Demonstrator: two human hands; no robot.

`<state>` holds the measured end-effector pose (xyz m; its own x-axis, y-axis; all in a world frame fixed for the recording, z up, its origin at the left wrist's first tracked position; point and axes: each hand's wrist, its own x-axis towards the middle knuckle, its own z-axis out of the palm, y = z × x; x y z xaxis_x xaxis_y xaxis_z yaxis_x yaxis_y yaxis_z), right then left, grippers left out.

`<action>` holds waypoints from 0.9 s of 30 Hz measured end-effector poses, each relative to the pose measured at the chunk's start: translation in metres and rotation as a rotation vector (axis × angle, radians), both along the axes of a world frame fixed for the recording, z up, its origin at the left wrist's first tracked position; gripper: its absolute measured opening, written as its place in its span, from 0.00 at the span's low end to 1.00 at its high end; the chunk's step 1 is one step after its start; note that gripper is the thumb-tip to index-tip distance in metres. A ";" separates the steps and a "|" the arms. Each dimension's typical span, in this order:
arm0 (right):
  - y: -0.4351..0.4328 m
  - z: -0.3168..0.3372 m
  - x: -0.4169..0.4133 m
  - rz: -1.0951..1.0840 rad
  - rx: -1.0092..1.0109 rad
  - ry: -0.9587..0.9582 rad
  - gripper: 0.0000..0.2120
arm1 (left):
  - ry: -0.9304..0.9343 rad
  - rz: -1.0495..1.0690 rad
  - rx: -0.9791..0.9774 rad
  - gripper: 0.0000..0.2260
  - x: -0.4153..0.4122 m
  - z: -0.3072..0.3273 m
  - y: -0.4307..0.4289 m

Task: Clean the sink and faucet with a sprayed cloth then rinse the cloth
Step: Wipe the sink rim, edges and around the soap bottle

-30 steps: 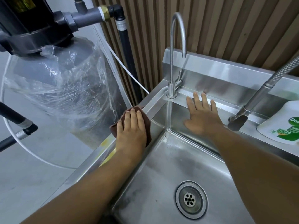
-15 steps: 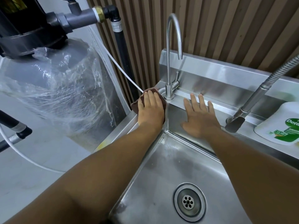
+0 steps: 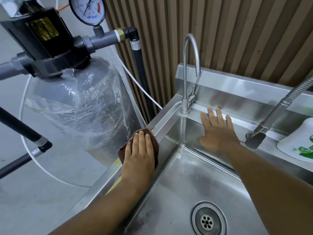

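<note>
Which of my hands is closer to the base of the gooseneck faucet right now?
Right. The right hand lies flat on the sink wall beside the faucet base; the left hand presses the cloth on the side rim, farther off.

Far left, pressure gauge (image 3: 87,10): a blue brand word is noted on the dial, apparently "deluxe"; scale numerals too small to read. Right, white bottle (image 3: 299,141): green label print illegible.

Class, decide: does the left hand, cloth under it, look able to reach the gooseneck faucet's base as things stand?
Likely yes: the left hand presses the cloth on the sink rim, and bare rim runs on to the faucet; the right hand lies beyond.
</note>
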<state>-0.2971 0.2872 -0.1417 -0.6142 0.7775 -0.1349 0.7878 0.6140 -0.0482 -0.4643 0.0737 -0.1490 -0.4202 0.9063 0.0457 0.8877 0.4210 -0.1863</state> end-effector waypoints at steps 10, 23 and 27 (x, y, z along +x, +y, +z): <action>-0.001 -0.002 -0.003 -0.030 0.021 -0.009 0.41 | -0.145 -0.125 -0.151 0.45 -0.009 0.024 0.118; -0.002 -0.002 -0.008 -0.091 -0.014 -0.063 0.44 | -0.250 -0.295 -0.160 0.49 -0.037 0.024 0.177; -0.003 0.001 -0.009 -0.084 -0.009 -0.076 0.42 | -0.200 -0.303 -0.162 0.48 -0.031 0.025 0.146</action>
